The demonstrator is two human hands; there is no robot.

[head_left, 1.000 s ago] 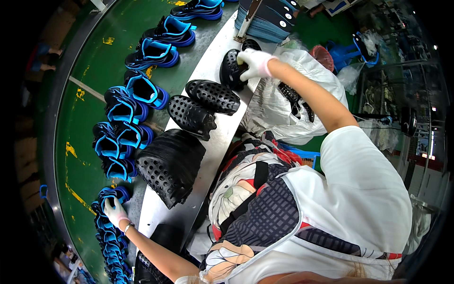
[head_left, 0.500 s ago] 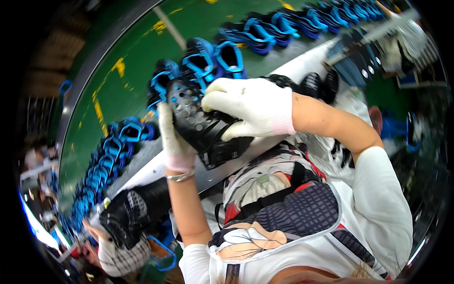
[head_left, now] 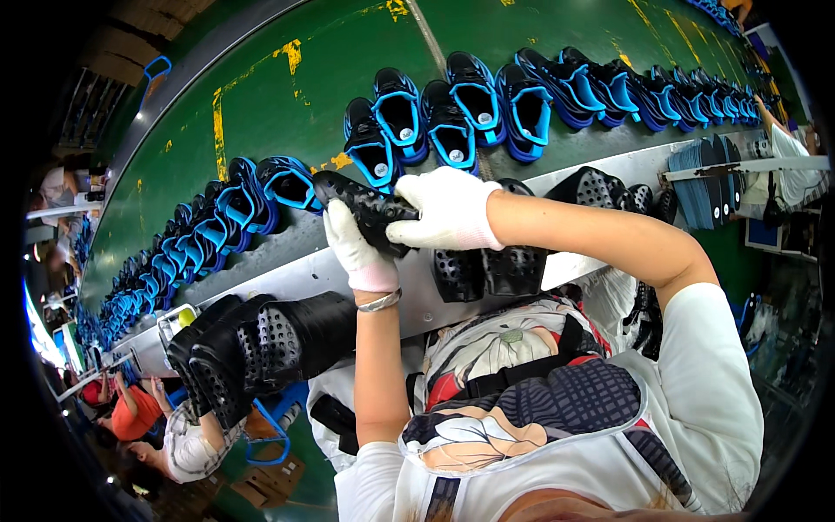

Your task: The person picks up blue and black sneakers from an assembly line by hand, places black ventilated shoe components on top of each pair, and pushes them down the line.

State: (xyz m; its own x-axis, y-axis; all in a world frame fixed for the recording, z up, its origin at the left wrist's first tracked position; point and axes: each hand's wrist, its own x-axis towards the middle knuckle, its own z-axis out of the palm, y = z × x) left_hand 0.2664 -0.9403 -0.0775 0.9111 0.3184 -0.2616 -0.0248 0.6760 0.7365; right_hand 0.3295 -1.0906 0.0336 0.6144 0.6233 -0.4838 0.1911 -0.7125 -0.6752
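Note:
Between my hands is a black, foot-shaped shoe last (head_left: 361, 198) dotted with holes, tilted above the near edge of the green belt. My left hand (head_left: 358, 252), in a white knit glove, grips it from below and the left. My right hand (head_left: 448, 209), gloved the same way, pinches its right end; the palm and fingers cover that part. Just beyond my hands, black and blue sneakers (head_left: 452, 130) with round white labels inside stand on the belt. Below my right hand, more black lasts (head_left: 457, 274) rest on the metal ledge.
Several black lasts (head_left: 278, 335) are piled on the ledge at left. Long rows of sneakers (head_left: 200, 226) line the green belt (head_left: 330, 52) both ways. Blue insoles (head_left: 691, 178) stand at right by a metal bar. Other people (head_left: 187, 444) sit at lower left.
Both hands have lowered the shoe last away from me and turned it, so its holed face shows less. My view has shifted, showing more of the sneakers and ledge.

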